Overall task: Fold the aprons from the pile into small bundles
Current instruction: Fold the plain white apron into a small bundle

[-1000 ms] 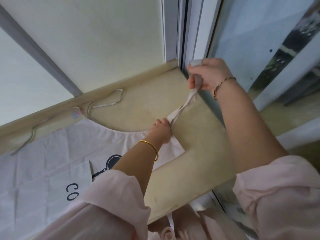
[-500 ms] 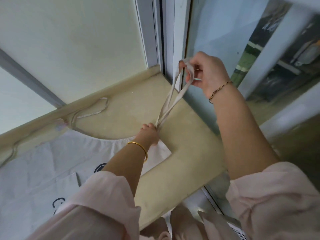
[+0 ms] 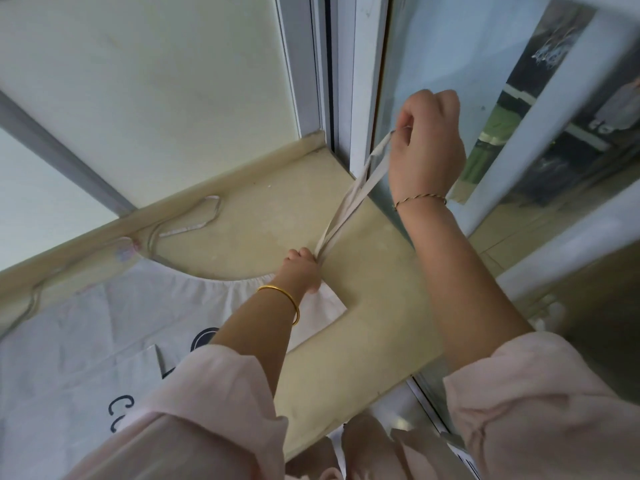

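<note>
Apron [image 3: 86, 327] lies flat on the beige ledge [image 3: 374, 306] off to your left, and it's the only one you can see. It's thin white woven cloth with sharp fold creases, a curved gathered top edge, and dark print: a round logo [image 3: 204, 337] and a big letter C [image 3: 121, 407], both partly hidden by your arm.

Your left hand [image 3: 301, 268] is curled tight at the apron's right corner, gripping the flat off-white strap [image 3: 349, 206] right where it leaves the cloth and pinning that corner down on the ledge. Your right hand [image 3: 426, 147] is up in the air by the window frame [image 3: 360, 81], fingers curled in, pinching the far end of that strap. The strap is doubled over, so two runs of tape stretch taut between your two hands, close together at the bottom and slightly apart at the top.

A second strap [image 3: 207, 216], thinner looking, lies loose in bends along the back edge of the ledge, well apart from both hands.

Count-wise: one smooth gold bangle [image 3: 294, 306] on your left wrist, one thin twisted bracelet [image 3: 420, 198] on your right, and two soft pink sleeves [image 3: 536, 410] pushed up your forearms.
</note>
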A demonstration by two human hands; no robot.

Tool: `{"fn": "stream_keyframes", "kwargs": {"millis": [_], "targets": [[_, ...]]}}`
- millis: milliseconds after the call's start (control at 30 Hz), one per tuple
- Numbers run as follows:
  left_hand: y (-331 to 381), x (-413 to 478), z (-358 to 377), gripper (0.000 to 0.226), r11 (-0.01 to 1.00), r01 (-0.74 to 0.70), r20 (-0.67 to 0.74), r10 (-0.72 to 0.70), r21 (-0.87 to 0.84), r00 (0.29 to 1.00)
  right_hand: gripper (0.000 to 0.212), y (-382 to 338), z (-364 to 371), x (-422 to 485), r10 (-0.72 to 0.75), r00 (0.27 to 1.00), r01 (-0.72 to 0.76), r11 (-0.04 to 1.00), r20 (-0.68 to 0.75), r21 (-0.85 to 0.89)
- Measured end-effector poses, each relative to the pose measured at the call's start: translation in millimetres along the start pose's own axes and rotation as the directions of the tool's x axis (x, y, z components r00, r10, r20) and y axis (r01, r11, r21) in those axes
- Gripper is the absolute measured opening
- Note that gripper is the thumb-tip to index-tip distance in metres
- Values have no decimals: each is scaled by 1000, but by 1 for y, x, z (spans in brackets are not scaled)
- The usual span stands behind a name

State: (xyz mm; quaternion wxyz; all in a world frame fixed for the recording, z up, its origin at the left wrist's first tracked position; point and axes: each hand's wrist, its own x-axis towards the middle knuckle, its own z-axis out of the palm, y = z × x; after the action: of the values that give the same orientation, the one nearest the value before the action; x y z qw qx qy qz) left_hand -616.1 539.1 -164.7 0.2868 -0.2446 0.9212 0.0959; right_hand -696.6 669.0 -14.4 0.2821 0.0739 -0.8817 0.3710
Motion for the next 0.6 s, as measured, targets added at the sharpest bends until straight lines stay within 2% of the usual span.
{"fn": "stream_keyframes", "kwargs": {"millis": [100, 200, 333, 433, 600], "targets": [[-1, 1, 0, 59, 999, 4, -5, -4, -35, 1000, 36, 0, 7, -5, 19, 997, -9, 988, -69, 152], [-3, 0, 1, 57, 998, -5, -13, 4, -60, 1000, 41, 3, 14, -8, 15, 998, -4, 982, -59, 187], [-7, 0, -1, 49, 983, -48, -32, 43, -175, 999, 30, 11, 19, 0, 38, 993, -53, 988, 108, 142], [-19, 4, -6, 35, 941, -115, -81, 94, -319, 992, 24, 23, 24, 5, -15, 969, -23, 989, 248, 149], [-24, 8, -10, 39, 858, -180, -154, 120, -480, 981, 29, 27, 33, -11, -102, 849, 14, 985, 519, 170]]}}
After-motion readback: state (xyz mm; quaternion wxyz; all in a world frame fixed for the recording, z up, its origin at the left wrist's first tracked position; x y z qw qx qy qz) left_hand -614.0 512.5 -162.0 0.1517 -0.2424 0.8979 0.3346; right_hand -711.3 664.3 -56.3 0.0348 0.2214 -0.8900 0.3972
